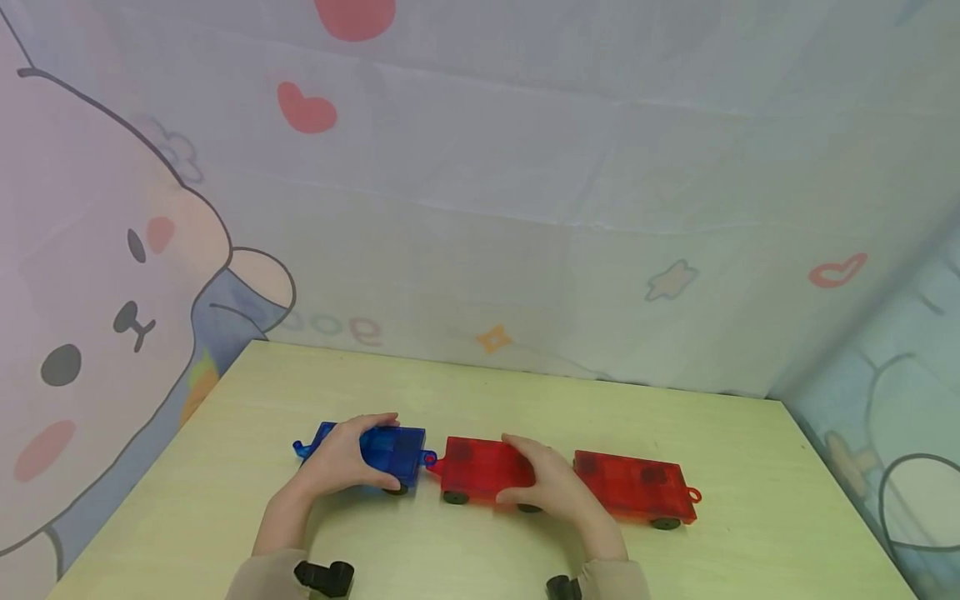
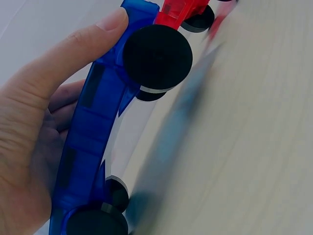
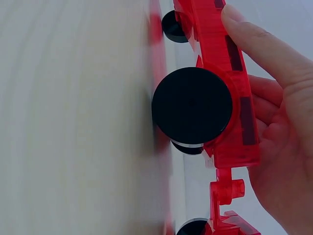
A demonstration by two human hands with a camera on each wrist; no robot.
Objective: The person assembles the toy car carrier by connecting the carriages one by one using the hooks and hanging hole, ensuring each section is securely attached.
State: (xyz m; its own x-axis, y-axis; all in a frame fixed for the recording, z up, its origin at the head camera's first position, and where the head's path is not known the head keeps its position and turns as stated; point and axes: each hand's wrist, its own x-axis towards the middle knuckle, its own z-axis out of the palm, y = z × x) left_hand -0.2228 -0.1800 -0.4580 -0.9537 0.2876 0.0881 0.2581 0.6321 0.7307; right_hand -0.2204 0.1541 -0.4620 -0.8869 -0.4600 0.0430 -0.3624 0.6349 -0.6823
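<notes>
My left hand [image 1: 339, 463] holds a translucent blue toy car [image 1: 397, 452] with black wheels, fingers over the far side and thumb on the near side. In the left wrist view the thumb presses the blue side wall. My right hand [image 1: 557, 489] grips a matching red toy car [image 1: 474, 468] in the middle of the row. The blue car's ring meets the red car's hook between the two hands. Behind the right wrist sits a second red car [image 1: 637, 485], its free ring pointing right. The right wrist view shows a red coupling [image 3: 225, 188] joining both red cars.
The cars stand in a row on a pale wooden tabletop [image 1: 420, 558]. A printed cloth [image 1: 480, 208] hangs along the table's back edge, and more cloth covers the left and right sides. Black straps [image 1: 324, 577] sit at my wrists.
</notes>
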